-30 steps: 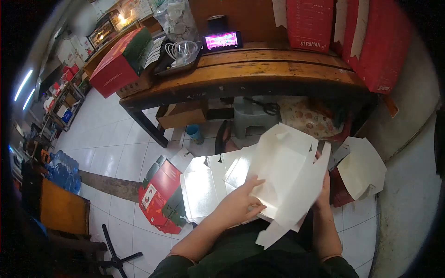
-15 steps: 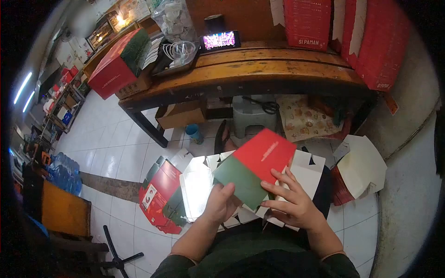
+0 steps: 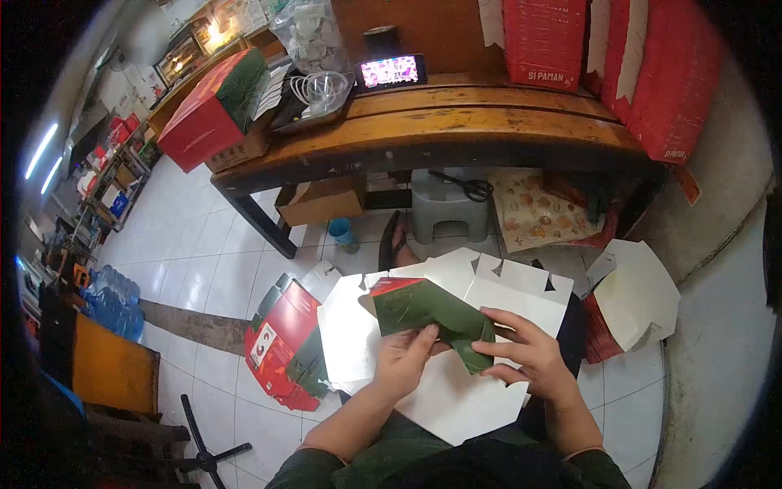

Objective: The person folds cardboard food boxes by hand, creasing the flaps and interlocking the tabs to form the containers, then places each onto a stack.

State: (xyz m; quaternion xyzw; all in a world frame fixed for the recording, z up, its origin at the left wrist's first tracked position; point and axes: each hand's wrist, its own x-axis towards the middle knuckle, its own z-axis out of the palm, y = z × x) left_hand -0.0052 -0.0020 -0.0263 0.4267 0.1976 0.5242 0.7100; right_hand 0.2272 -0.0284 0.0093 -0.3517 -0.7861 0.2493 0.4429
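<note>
A cardboard sheet, white inside [image 3: 456, 403] with a green and red printed flap [image 3: 428, 310], lies across the lap. My left hand [image 3: 405, 359] pinches the lower edge of the green flap, thumb on top. At the flap's right end, my right hand [image 3: 525, 354] grips a narrow green tab between thumb and fingers. The flap is bent up over the white inner face. Left of the lap, folded red and green cardboard pieces [image 3: 285, 338] rest on the floor.
A wooden bench [image 3: 456, 126] stands ahead, holding a lit phone [image 3: 392, 72], a red box [image 3: 204, 130] and tall red cartons [image 3: 544, 49]. Beneath it are a grey stool [image 3: 448, 213] and a blue cup [image 3: 341, 232]. An open white carton [image 3: 635, 297] sits at right.
The green and red part has folded over and now shows mostly green, with more white inner face exposed. My left hand has moved slightly right; my right hand has shifted to the green tab.
</note>
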